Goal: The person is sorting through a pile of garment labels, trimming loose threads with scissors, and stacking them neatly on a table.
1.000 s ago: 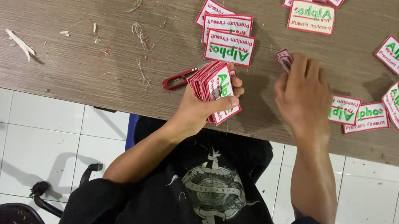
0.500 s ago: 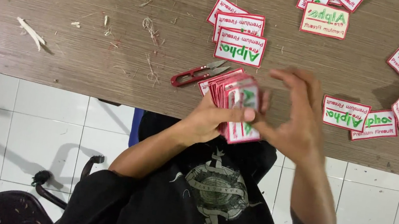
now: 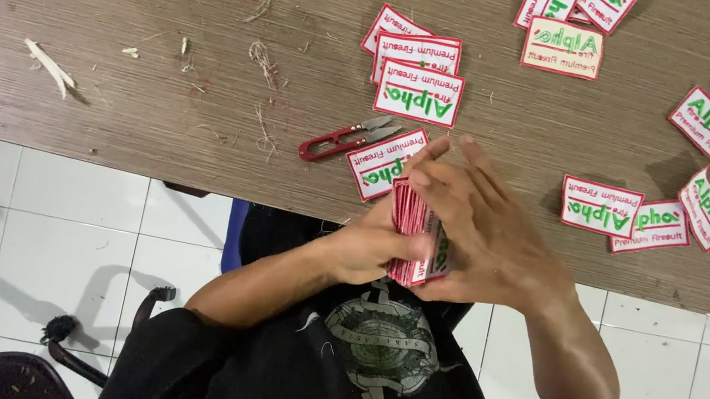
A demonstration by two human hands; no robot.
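Head view: stack of red-edged patches [image 3: 413,235] stands on edge at the near rim of the desk [image 3: 155,107], your left hand [image 3: 366,249] closed round its lower half and your right hand [image 3: 480,231] cupped over the top, fingers half-curled, thumb side hidden. Grip looks loose at the upper end, so you could fan or spill patches over the desk rim onto the tiled floor [image 3: 18,226]. Red thread snips [image 3: 347,136] lie just beside with blades open, and a stray reach could catch them.
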